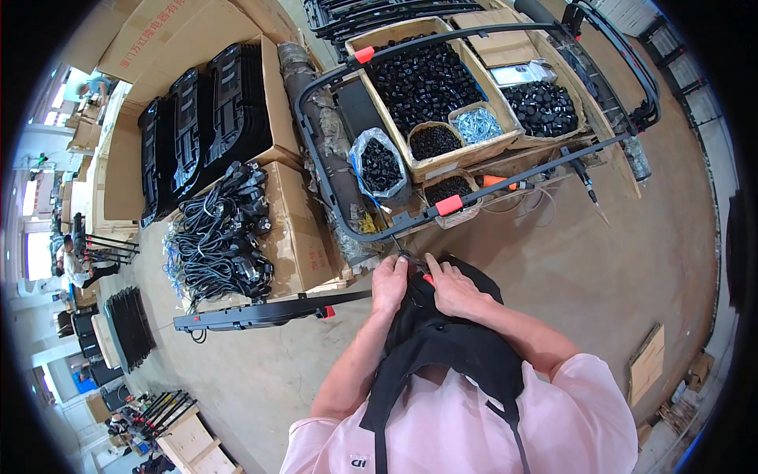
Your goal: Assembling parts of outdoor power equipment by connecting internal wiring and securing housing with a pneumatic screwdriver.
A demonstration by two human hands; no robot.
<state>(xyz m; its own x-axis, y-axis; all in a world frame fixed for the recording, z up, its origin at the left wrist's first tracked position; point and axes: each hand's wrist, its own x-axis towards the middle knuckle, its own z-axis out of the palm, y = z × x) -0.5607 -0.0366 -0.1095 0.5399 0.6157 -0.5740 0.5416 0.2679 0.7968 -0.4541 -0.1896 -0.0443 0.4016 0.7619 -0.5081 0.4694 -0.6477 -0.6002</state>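
Observation:
My left hand (390, 284) is closed, its fingertips pinching a small dark part at the near corner of a large black tubular frame (347, 229). Close on its right, my right hand (455, 289) is curled round a hand tool with a red handle (429, 280); its jaws are too small and dark to make out. Both hands are in front of my black apron (442, 332). A long black bar (268, 313) with a red clip reaches from the left toward my left hand. The frame rests across the bench, with red pieces wrapped on its tubes.
Beyond the hands stand a box of black caps (426, 79), a bowl of silver screws (477, 125) and a bag of black parts (379, 167). Bundled black cables (225, 229) lie on a carton at left. A power screwdriver (583, 178) hangs at the right edge.

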